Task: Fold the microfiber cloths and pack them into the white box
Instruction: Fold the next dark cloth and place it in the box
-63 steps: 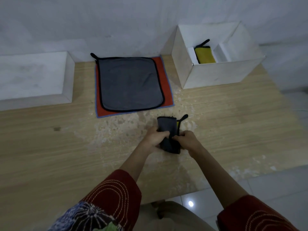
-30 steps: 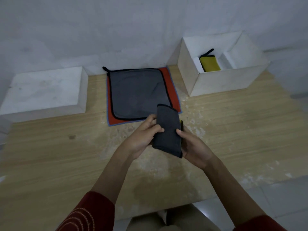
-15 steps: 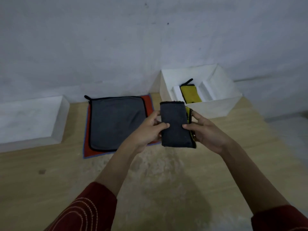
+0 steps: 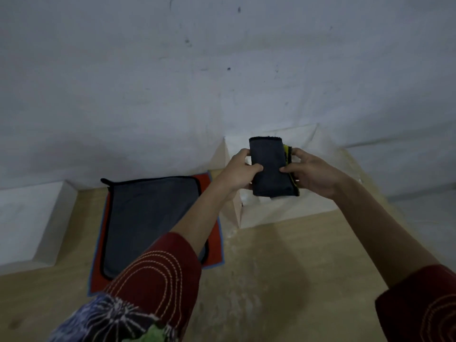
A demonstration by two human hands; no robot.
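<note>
We have lifted the folded cloth off the desk; both hands, left and right, pinch it above the box, ready to pack.

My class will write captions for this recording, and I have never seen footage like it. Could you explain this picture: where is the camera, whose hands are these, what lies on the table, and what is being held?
There is no machine here: a person works with two bare hands. The single camera sits on the person's head and looks forward and down, so both arms reach in from the bottom edge. The left hand and the right hand each pinch one side of a folded dark grey cloth with a yellow edge. It is held up off the table, in front of the white box as the camera sees it. On the wooden table a flat grey cloth lies spread on an orange cloth. A white block sits at the left.
</note>
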